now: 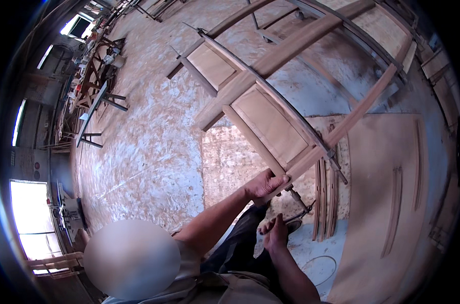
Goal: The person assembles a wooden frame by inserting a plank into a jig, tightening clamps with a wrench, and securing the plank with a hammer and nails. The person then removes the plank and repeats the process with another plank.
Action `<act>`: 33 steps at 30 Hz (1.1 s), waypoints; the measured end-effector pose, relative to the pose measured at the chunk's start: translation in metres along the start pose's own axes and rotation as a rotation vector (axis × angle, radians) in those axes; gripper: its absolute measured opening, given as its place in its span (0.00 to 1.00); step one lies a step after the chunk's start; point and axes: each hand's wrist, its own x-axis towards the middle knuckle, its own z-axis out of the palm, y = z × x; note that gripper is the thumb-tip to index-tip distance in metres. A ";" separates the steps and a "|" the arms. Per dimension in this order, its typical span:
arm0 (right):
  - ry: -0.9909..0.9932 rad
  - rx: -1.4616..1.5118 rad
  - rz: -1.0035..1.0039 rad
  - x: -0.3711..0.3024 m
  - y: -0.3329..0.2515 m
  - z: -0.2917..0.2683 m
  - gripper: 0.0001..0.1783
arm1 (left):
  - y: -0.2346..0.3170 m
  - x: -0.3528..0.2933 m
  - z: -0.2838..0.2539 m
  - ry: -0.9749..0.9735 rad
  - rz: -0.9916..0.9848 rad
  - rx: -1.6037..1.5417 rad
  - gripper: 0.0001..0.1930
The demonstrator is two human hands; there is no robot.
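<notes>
A panelled wooden frame (274,122), like a door assembly, extends from near me to the upper right. My left hand (264,186) is closed around the near end of its wooden rail (307,161), thumb on top. Just below that end, a clamp screw (297,197) reaches toward me, with a thin dark crossbar at its tip. My right hand (274,234) sits lower, with fingers curled around the near end of this clamp handle (294,218). A long dark clamp bar (291,109) crosses the frame beside the panels.
Several narrow wooden strips (321,202) lie on the floor to the right, beside a large brown sheet (374,167). A low trestle (94,112) and a cluttered workbench (88,76) stand along the left wall. Another wooden panel (377,25) lies at the upper right.
</notes>
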 end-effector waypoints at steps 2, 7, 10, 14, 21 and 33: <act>0.013 0.098 0.134 -0.038 -0.018 0.021 0.21 | -0.022 0.006 -0.001 0.025 0.026 -0.076 0.32; -0.049 0.238 0.201 -0.127 -0.107 0.041 0.14 | -0.031 0.008 0.004 0.025 0.089 -0.202 0.34; -0.258 -0.099 -0.140 -0.155 -0.130 0.066 0.14 | -0.027 0.012 0.008 0.075 -0.005 -0.139 0.33; -0.198 -0.714 -0.355 -0.148 -0.123 0.058 0.08 | -0.010 0.010 0.006 -0.019 -0.025 -0.136 0.30; 0.340 -1.431 -1.235 -0.083 -0.217 0.044 0.20 | -0.016 0.013 0.008 -0.017 -0.032 -0.163 0.34; 0.265 -0.425 -0.679 -0.009 -0.250 0.004 0.24 | -0.009 0.008 0.006 -0.049 -0.055 -0.192 0.31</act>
